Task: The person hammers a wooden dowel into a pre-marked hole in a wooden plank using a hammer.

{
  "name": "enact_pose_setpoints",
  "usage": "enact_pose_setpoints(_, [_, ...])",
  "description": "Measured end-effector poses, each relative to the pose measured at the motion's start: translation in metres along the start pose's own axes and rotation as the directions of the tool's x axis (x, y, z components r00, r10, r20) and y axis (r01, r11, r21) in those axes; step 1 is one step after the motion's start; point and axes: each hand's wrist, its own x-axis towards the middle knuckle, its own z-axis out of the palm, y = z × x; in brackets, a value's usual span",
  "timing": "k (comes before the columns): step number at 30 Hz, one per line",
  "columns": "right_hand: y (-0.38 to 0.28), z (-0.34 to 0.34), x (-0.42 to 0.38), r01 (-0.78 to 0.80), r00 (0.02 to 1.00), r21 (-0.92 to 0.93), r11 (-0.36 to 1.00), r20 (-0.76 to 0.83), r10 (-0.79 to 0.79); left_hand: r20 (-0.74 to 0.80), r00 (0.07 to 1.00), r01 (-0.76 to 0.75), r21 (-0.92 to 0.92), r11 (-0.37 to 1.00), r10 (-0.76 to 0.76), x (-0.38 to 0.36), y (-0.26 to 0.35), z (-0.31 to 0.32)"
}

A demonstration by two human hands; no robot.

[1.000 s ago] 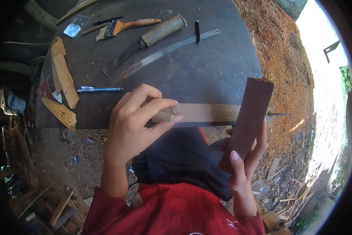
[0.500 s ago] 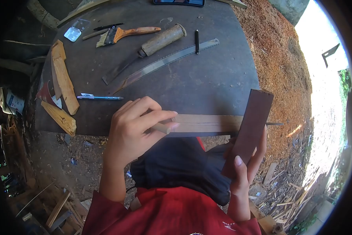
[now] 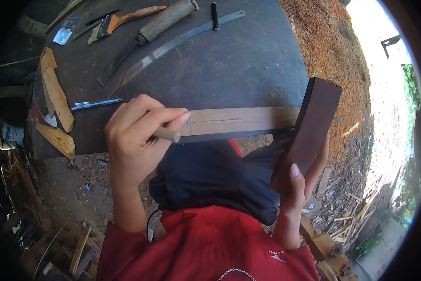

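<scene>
My left hand (image 3: 134,133) is closed around a round wooden stick (image 3: 167,135), whose cut end pokes out below the fingers. Its thumb and forefinger meet at the left end of a flat pale wooden strip (image 3: 238,120), which lies along the table's near edge and has dark lengthwise lines. In my right hand (image 3: 300,180) is a dark reddish-brown rectangular block (image 3: 313,129), tilted upright, with the thumb across its near face. The block covers the strip's right end. A thin dark tip (image 3: 337,119) shows beyond the block; what it belongs to is hidden.
On the dark table (image 3: 210,84) lie a pen (image 3: 97,104), a curved saw blade (image 3: 182,44), a black marker (image 3: 214,16), a wooden-handled chisel (image 3: 166,22) and a paintbrush (image 3: 126,21). Rough wood pieces (image 3: 56,91) sit at left. Sawdust (image 3: 334,61) covers the ground at right.
The view has shifted, so the table and its items appear higher and further left. The block has moved right relative to the table. My left hand keeps its place at the strip's end.
</scene>
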Motion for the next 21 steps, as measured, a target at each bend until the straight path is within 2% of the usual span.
enact_pose_setpoints(4, [0.0,0.002,-0.001,-0.009,1.0,-0.009,1.0,-0.015,0.009,-0.035,0.993,0.112,0.02,0.994,-0.111,0.002,0.004,-0.001])
enact_pose_setpoints(10, [-0.001,-0.007,-0.001,-0.096,0.994,0.095,0.991,0.065,0.09,-0.104,0.988,0.127,0.094,0.987,-0.117,0.004,-0.002,-0.006])
enact_pose_setpoints(12, [0.001,-0.006,-0.001,-0.078,0.996,0.112,0.991,0.063,0.071,-0.074,0.993,0.104,0.115,0.988,-0.096,0.001,-0.006,-0.009])
enact_pose_setpoints(15, [0.0,0.002,-0.001,-0.041,0.999,0.047,0.998,0.013,0.041,-0.045,0.997,0.074,0.126,0.989,-0.069,0.0,-0.006,-0.011])
enact_pose_setpoints(21, [0.017,-0.011,-0.001,0.041,0.999,-0.071,0.997,0.034,-0.038,-0.019,0.998,0.055,0.13,0.99,-0.053,0.001,0.0,-0.013])
